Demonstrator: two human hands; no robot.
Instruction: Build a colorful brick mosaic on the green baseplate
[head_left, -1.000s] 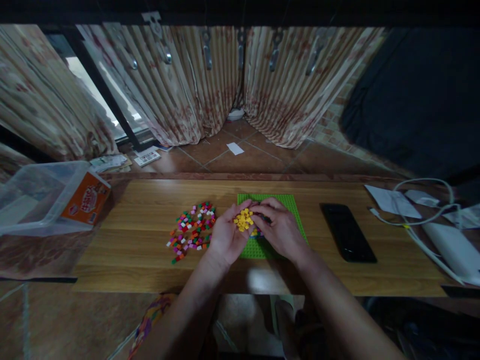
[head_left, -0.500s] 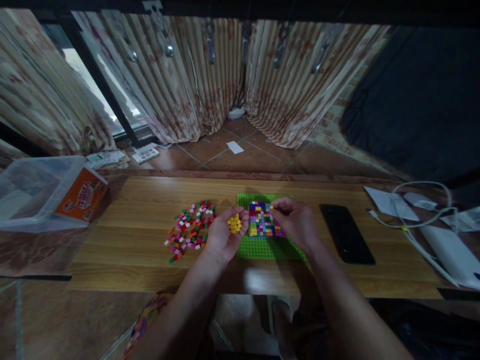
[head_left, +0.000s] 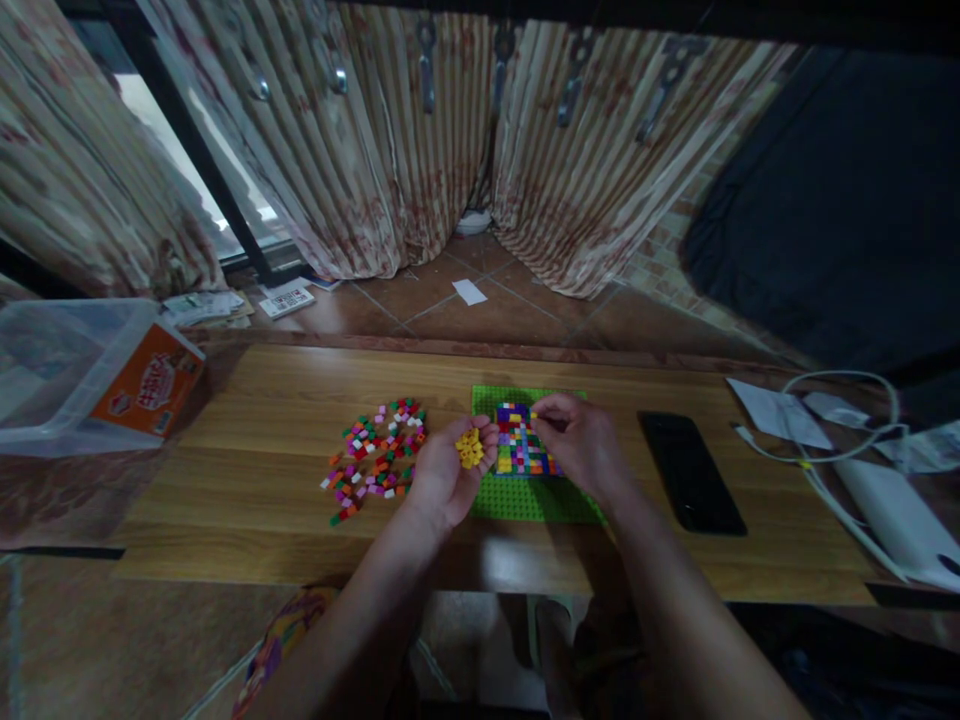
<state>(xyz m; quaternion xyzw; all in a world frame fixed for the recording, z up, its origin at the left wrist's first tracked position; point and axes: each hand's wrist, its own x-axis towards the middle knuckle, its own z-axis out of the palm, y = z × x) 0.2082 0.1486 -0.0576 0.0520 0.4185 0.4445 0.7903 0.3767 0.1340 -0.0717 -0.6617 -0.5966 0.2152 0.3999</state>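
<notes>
Cupped palm up, my left hand [head_left: 444, 472] holds a small heap of yellow bricks [head_left: 470, 448] beside the left edge of the green baseplate [head_left: 510, 502]. My right hand [head_left: 581, 445] pinches one yellow brick [head_left: 534, 415] between thumb and fingertips, over the patch of many-coloured bricks [head_left: 517, 440] set on the baseplate. That hand hides the right part of the patch. On the wooden table left of my left hand lies a scatter of loose bricks [head_left: 382, 440] in red, green, orange, white and pink.
A black phone [head_left: 691, 472] lies right of the baseplate. Farther right are a white cable [head_left: 847, 375], papers [head_left: 776, 410] and a white device [head_left: 900, 515]. A clear plastic box [head_left: 82, 370] with an orange label stands at the left end of the table [head_left: 247, 470].
My right hand has shifted slightly left over the brick patch, still pinching the yellow brick. My left hand stays cupped around its heap. The camera view has tilted a little.
</notes>
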